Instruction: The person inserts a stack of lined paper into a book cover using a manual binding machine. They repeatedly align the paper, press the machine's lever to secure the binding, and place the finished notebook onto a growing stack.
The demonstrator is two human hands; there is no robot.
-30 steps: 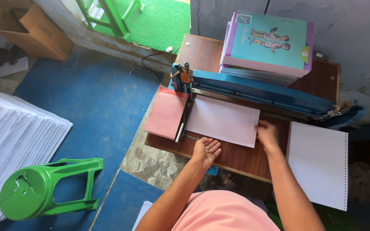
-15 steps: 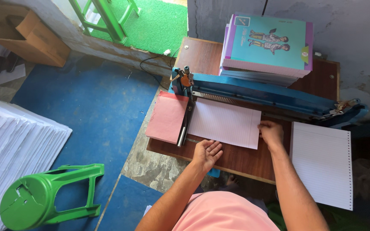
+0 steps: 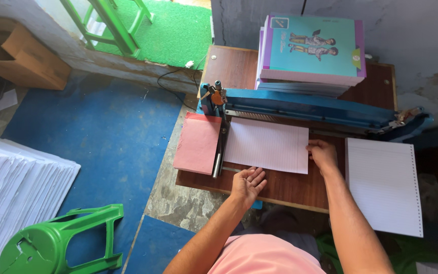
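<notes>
Just beyond the left hand [image 3: 248, 183]: a stack of lined paper sheets [image 3: 267, 145], lying flat on the wooden table [image 3: 290, 189], far edge fed into the blue punching machine [image 3: 310, 109].

Left hand: open, fingers spread, palm down, fingertips at the near edge of the lined sheets; grips nothing.

Right hand [image 3: 323, 155]: fingers curled loosely at the right edge of the same sheets, touching them; whether it pinches the edge cannot be told.

Left of the left hand, just past the machine's metal side guide [image 3: 218, 160]: a pink card sheet [image 3: 197, 143], flat, overhanging the table's left edge.

Right of the right hand, apart from it: a second stack of lined paper with a row of punched holes along its right edge [image 3: 384, 185], overhanging the table's near edge.

Beyond both hands, behind the machine: a pile of exercise books with teal and purple covers [image 3: 313, 50], against the grey wall.

Well left of the left hand, on the blue floor: a green plastic stool lying on its side [image 3: 59, 246], a large heap of white paper [image 3: 13, 190], a cardboard box [image 3: 19, 56].
</notes>
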